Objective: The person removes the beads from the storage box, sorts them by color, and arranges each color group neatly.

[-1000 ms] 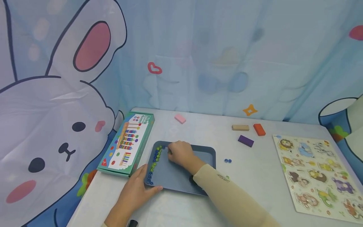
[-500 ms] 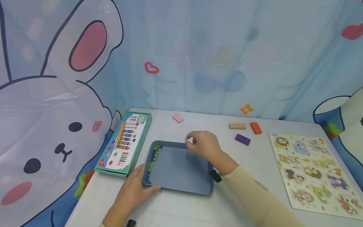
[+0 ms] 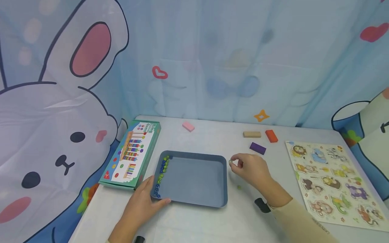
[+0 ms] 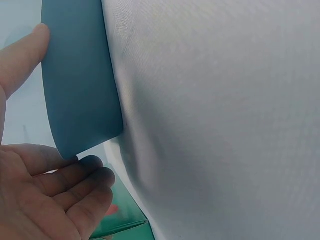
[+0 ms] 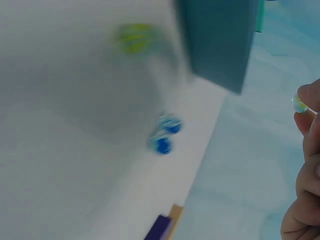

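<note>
My right hand pinches a small clear marble with a yellowish tint between thumb and forefinger, just off the right side of a grey-blue tray. Along the tray's left wall runs a row of green and blue marbles. At the near left corner my left hand touches the tray, its thumb against the near rim and its fingers loosely extended beside the corner. On the table right of the tray lie a green marble and two blue marbles; the right hand hides the blue pair in the head view.
A green game box lies left of the tray. Behind are a pink block, a beige block, a red-orange block and a purple block. An animal puzzle board lies at the right.
My right hand has moved from the tray's far left corner, over the far rim, to beyond the right side, a marble at its fingertips. The left hand stays at the tray corner.
</note>
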Available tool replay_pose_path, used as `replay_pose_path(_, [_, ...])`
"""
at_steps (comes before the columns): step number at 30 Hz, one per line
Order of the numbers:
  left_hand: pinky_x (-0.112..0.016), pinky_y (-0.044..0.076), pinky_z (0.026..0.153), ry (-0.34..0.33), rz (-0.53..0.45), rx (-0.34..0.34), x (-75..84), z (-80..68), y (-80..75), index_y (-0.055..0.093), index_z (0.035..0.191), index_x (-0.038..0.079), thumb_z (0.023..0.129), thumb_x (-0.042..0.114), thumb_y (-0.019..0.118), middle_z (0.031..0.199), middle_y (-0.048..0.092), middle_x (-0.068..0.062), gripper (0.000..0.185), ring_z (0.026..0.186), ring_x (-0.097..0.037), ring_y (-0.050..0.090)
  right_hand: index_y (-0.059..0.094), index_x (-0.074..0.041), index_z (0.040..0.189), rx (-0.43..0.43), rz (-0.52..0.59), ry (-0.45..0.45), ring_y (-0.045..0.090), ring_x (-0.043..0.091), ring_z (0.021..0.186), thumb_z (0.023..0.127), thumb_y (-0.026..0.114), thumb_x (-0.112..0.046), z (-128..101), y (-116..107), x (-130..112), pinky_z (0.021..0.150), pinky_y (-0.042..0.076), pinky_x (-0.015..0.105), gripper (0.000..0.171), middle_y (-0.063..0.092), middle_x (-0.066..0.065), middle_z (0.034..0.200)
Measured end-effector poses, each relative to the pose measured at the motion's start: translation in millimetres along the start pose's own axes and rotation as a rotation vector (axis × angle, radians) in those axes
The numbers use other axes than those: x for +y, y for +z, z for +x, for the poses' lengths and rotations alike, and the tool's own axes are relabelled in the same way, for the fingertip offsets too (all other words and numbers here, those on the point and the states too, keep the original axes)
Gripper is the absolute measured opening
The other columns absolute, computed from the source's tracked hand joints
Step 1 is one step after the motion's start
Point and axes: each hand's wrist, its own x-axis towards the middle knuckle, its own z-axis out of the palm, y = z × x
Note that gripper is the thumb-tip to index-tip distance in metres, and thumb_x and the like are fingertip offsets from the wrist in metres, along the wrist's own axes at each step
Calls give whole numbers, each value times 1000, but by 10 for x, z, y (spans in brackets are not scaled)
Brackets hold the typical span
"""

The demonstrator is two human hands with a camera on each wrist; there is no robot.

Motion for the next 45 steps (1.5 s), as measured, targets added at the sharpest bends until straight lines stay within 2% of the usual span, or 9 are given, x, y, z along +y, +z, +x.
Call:
replay_pose_path(7, [-60, 42, 120, -19, 1, -21, -15, -27, 19, 36, 161, 0, 77, 69, 83, 163, 44, -20, 118, 151, -40, 43, 81, -14, 100, -120, -26, 73, 42, 7, 53, 87, 82, -23, -302, 19, 212, 48, 32, 20, 16, 50, -10, 59])
replay_pose_path(18, [-61, 42, 119, -13, -3, -16, -10, -27, 2, 36, 161, 0, 78, 69, 82, 163, 44, -20, 118, 150, -41, 44, 80, -17, 101, -290, -23, 157, 48, 9, 61, 86, 81, -19, -524, 92, 327, 55, 37, 22, 15, 55, -10, 64])
replay_pose_path(26, [-62, 42, 119, -21, 4, -21, -9, -23, 0, 35, 162, 1, 78, 70, 81, 164, 42, -21, 119, 151, -42, 42, 81, -17, 98, -298, 1, 165, 48, 9, 58, 84, 80, -18, -589, 136, 327, 54, 36, 23, 15, 54, -10, 61])
replay_pose_path(35, [-62, 41, 120, -22, 4, -21, 10, -20, -17, 34, 162, -1, 78, 69, 81, 164, 41, -22, 119, 151, -43, 41, 81, -19, 95, -308, -19, 153, 47, 8, 57, 83, 83, -20, -594, 166, 329, 52, 34, 22, 12, 52, -11, 59])
replay_pose_path(45, [-62, 41, 119, -12, -4, -14, 7, -16, -13, 35, 162, 0, 78, 68, 82, 164, 42, -21, 118, 152, -42, 42, 81, -19, 94, -283, -18, 142, 46, 7, 56, 83, 84, -21, -606, 179, 332, 51, 32, 21, 12, 51, -12, 58])
